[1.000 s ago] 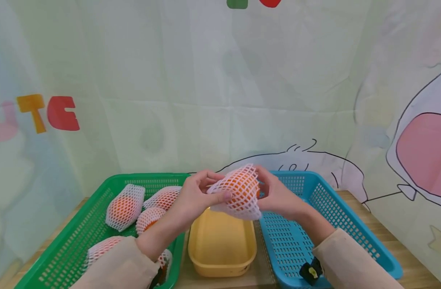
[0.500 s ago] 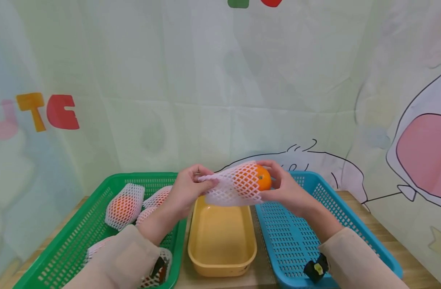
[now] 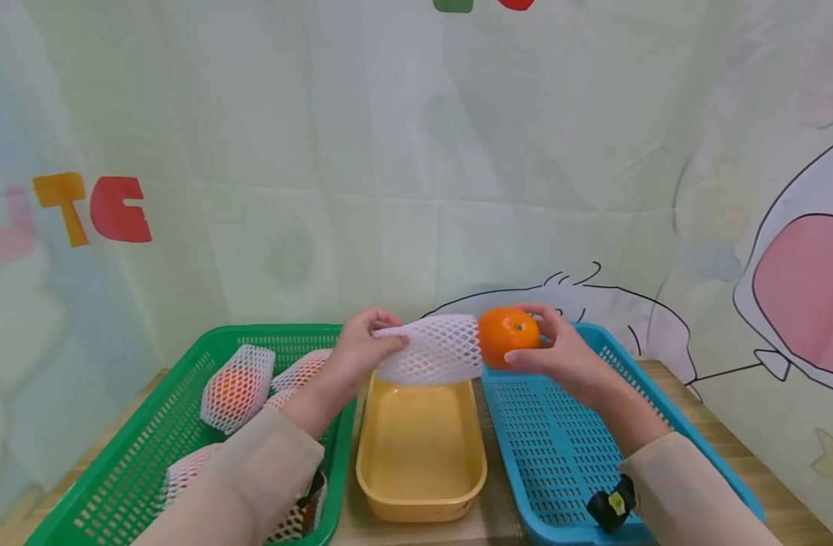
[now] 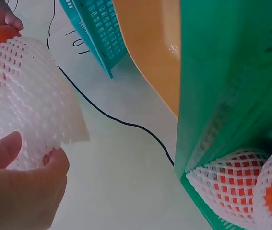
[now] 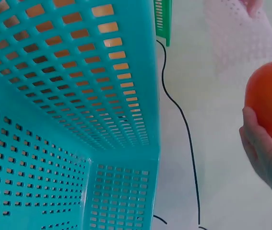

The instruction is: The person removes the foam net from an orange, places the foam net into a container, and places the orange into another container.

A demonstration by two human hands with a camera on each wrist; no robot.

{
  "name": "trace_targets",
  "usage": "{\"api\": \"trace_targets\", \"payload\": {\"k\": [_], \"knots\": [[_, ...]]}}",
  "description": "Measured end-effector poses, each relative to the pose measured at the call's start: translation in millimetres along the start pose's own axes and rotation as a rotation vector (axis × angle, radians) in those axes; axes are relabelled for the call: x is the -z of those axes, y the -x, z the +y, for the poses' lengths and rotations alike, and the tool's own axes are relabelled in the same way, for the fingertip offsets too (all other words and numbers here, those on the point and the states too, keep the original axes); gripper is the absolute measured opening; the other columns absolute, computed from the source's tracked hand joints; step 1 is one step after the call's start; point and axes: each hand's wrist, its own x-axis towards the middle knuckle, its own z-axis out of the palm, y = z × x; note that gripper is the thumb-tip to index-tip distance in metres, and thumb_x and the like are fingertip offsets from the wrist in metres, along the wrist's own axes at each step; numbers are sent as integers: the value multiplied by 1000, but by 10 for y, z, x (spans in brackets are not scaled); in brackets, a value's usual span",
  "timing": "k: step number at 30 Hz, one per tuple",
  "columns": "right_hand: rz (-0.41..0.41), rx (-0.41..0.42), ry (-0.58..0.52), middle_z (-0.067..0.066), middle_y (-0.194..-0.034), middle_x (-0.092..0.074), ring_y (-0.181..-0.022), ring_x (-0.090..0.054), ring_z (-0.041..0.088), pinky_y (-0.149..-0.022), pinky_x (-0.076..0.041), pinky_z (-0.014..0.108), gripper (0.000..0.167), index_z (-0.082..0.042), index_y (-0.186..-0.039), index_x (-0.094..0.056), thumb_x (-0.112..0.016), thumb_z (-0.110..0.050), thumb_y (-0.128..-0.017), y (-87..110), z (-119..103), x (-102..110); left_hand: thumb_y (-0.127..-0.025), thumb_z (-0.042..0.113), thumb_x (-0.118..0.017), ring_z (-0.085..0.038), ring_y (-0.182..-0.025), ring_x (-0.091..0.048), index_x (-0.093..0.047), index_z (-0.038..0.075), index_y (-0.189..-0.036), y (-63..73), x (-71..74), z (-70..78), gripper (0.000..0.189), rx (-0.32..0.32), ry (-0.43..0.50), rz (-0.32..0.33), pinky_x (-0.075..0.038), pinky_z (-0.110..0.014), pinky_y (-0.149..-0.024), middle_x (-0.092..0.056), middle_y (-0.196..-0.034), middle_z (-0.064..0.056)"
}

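Note:
My left hand [image 3: 366, 343] pinches the left end of a white foam fruit net [image 3: 430, 349], between thumb and fingers as the left wrist view shows. The sleeve stretches sideways above the yellow tub. At its right end an orange [image 3: 507, 337] sits almost wholly outside the mesh, the net's edge still next to its left side. Around the orange's right side curl the thumb and fingers of my right hand [image 3: 560, 349]. In the right wrist view the orange [image 5: 270, 103] shows bare, with the pale net beyond it.
A green basket [image 3: 205, 341] on the left holds several netted fruits [image 3: 237, 388]. The yellow tub [image 3: 419, 455] stands in the middle, and a blue basket [image 3: 546, 440] on the right. A printed curtain [image 3: 403, 152] hangs behind the wooden table [image 3: 751, 462].
The orange has come out of the foam net towards the right, from fully covered to nearly bare. My right hand has moved right with it; the left hand has shifted left, drawing the net long.

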Motion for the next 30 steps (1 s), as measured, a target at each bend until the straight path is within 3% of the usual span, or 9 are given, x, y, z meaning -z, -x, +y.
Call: {"api": "trace_targets", "payload": {"k": [7,14,24,30], "knots": [[59,-43,-69,19,-126,-40,-106,-50,32,-83,-50,38,67,-8,-137,-26,-66,-11,-83,-78,60,95,-84,-1,-62,-31,-100,-50,-56,-1,-96,-86,-164,-75,13,-29,22,4,-45,-41,-86,-53,-107,-17],[125,-101,-79,21,-129,-36,-111,-44,33,-83,-50,38,69,-6,-138,-22,-66,-12,-85,-126,170,126,-82,-3,-59,-31,-103,-47,-56,-2,-94,-175,-295,-109,13,-26,-20,27,-41,-41,-89,-54,-108,-18],[258,-291,106,24,-129,-37,-109,-44,37,-77,-50,33,76,-5,-139,-23,-71,-19,-81,-220,490,95,-81,-8,-56,-33,-97,-48,-52,-2,-94,-267,-481,-267,15,49,-1,64,-46,-43,-84,-52,-102,-18],[268,-331,193,27,-126,-40,-105,-48,39,-75,-52,37,74,-2,-135,-27,-73,-16,-79,-283,761,76,-74,-13,-52,-31,-87,-49,-54,-1,-89,-279,-538,-405,19,10,-156,114,-46,-37,-76,-54,-91,-16]]}}
